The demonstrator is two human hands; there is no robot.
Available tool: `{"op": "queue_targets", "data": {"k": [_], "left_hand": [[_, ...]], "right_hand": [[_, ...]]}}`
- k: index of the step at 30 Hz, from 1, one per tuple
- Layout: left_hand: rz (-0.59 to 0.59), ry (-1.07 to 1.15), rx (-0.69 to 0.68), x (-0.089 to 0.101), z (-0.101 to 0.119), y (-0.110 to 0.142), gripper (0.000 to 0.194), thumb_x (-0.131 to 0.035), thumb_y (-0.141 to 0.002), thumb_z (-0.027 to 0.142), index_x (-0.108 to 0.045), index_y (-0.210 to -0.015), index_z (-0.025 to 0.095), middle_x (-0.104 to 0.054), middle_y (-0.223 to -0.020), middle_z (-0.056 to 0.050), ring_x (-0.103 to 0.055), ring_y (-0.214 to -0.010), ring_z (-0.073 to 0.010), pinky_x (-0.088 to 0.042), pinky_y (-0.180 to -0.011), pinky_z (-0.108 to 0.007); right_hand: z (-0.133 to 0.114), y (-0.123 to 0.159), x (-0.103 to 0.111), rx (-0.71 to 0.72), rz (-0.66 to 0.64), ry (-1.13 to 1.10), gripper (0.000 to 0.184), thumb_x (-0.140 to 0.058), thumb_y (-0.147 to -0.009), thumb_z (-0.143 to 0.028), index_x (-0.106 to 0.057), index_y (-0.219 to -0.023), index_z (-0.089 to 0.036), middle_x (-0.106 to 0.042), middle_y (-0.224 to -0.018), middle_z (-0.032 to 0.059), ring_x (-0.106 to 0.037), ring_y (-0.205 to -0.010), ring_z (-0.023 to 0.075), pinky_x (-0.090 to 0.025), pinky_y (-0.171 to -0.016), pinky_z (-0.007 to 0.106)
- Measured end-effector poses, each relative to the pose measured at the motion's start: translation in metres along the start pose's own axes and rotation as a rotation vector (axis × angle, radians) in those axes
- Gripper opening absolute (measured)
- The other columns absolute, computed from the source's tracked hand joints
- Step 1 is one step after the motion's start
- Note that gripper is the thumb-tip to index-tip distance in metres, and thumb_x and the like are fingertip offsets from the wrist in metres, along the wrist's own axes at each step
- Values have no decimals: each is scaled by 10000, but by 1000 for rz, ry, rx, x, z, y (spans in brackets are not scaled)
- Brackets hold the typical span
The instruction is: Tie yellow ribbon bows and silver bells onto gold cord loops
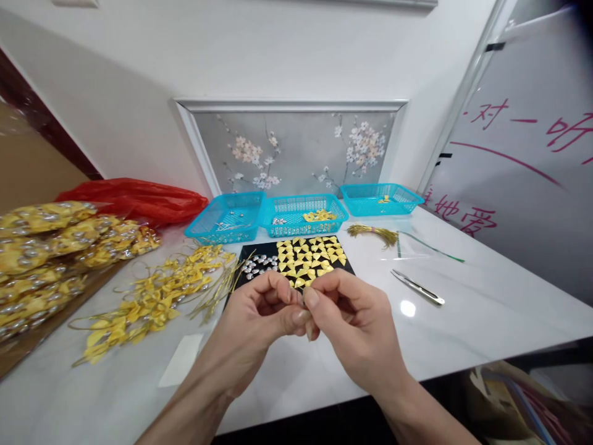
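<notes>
My left hand (262, 315) and my right hand (352, 324) meet above the near edge of a black mat (345, 267), fingers pinched together on a tiny item I cannot make out. On the mat lie rows of small yellow bows (309, 254) and a cluster of silver beads (260, 264). A heap of finished yellow bows on gold cords (157, 293) lies left of my left hand.
Three blue baskets (303, 213) stand along the back by a framed flower picture (296, 145). Bags of yellow pieces (50, 247) and a red bag (139, 196) sit at the left. A bundle of gold cords (373, 233) and tweezers (417, 287) lie at the right.
</notes>
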State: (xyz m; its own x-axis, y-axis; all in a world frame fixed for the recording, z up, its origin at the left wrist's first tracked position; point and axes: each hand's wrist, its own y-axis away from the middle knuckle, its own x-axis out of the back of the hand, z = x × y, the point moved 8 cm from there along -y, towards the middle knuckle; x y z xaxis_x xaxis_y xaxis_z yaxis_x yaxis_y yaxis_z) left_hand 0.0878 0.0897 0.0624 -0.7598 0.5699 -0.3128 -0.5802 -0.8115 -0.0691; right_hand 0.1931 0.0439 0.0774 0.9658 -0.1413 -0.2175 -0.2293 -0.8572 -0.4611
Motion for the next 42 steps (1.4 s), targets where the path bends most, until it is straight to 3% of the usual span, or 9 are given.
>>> {"op": "queue_targets", "data": {"k": [42], "left_hand": [[16,-13,-10,3,-3,-1,272,-900,-680,184,-632,-721,169,-711,-634,38,-644,-574,-96,-512,-561,-180]], "right_hand": [[5,-3,2,-58,5,46,136,-596,-842,-231,-591,-711,-193,-589,-530,-25,-558,-464,111,-434,-444,232]]}}
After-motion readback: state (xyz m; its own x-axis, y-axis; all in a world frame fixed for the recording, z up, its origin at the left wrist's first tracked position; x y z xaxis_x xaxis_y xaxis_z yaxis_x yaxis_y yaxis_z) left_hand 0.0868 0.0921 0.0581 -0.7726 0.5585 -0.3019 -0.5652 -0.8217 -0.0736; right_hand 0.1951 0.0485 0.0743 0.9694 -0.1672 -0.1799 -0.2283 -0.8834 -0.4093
